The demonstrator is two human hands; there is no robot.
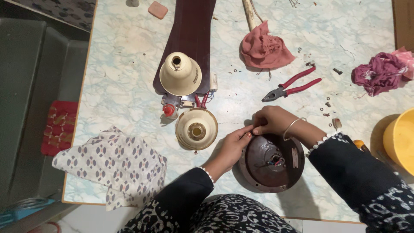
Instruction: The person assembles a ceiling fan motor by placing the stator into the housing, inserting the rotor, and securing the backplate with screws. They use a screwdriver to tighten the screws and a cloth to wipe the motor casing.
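Both my hands are pinching at the top rim of the brown motor housing (271, 162), which is sitting near the tabletop's (129, 51) front edge. My left hand (233, 146) and right hand (271, 120) are meeting fingertip to fingertip, so whatever's between them is hidden. The yellow tub (399, 138) is getting cut off on the right.
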